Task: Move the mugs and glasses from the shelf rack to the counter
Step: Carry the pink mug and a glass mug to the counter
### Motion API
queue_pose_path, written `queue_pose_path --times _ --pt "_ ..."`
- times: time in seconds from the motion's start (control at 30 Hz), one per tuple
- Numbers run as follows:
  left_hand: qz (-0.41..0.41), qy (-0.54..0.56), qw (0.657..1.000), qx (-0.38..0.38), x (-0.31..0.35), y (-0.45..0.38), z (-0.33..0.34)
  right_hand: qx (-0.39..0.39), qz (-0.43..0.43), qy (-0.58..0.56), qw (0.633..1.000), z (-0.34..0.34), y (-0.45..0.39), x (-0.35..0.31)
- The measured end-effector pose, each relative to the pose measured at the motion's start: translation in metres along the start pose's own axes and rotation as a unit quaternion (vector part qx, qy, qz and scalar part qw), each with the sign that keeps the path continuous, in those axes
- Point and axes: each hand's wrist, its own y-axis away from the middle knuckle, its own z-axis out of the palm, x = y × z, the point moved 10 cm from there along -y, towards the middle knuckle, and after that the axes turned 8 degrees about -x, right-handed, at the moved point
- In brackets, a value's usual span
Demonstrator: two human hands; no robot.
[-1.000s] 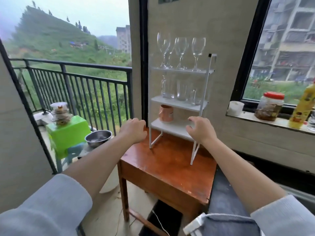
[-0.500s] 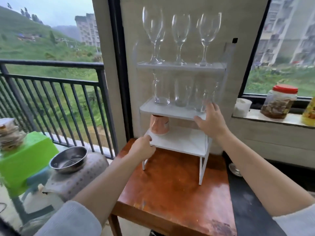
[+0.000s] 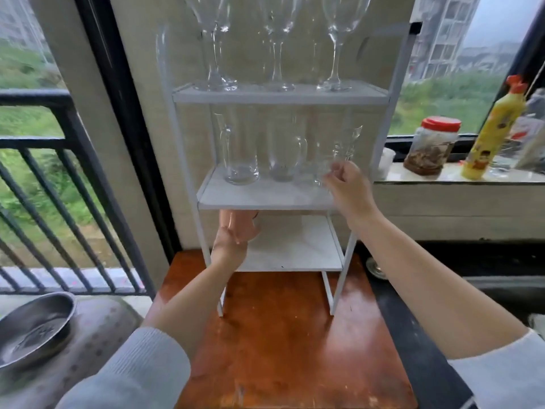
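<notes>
On the wooden table (image 3: 289, 335) by the balcony door stood the white shelf rack (image 3: 295, 199), and as far as I could see nothing had left it yet. Its top tier carried three stemmed wine glasses (image 3: 277, 54), their bowls running out of sight above. Along the middle tier stood a row of clear glassware: a tall glass mug (image 3: 237, 149) at the left, a second handled glass (image 3: 284, 154) beside it, and a smaller glass (image 3: 339, 154) at the right end. Lowest down, a pink mug (image 3: 240, 225) sat at the left of the bottom tier.

Both of the person's hands were already on the job. Their left hand (image 3: 228, 245) had reached under the middle shelf and had its fingers curled about the pink mug, which looked to be resting on the shelf or barely clear of it; I could not say which. Their right hand (image 3: 346, 188) was up at the smaller glass on the middle tier, thumb and fingers closing round its lower part, though the glass was so clear and the view so blurred that I could not tell how firm that hold was.

I took the dark surface (image 3: 460, 290) to the right of the table for the counter; what showed of it held no mugs or glasses. By my judgement the task was only starting: two pieces were being picked up, and the other five were untouched.
</notes>
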Motion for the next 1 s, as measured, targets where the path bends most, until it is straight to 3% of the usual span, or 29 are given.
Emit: queue_pose_path --times 0.33,0.6,0.8,1.0 --pt "-0.072 0.213 0.971 -0.080 -0.022 -0.014 0.019 0.055 0.029 -0.130 0.990 -0.009 -0.011 0.006" --pt "-0.070 0.256 0.964 -0.008 -0.036 0.026 0.007 0.085 0.017 -0.214 0.973 -0.022 0.001 0.004" --pt "-0.104 0.371 0.923 0.015 -0.051 0.062 -0.001 0.079 0.039 -0.259 0.962 -0.022 0.016 0.002" --pt "-0.010 0.369 0.928 -0.048 -0.024 0.088 -0.002 0.102 0.015 -0.285 0.953 -0.046 0.052 -0.001"
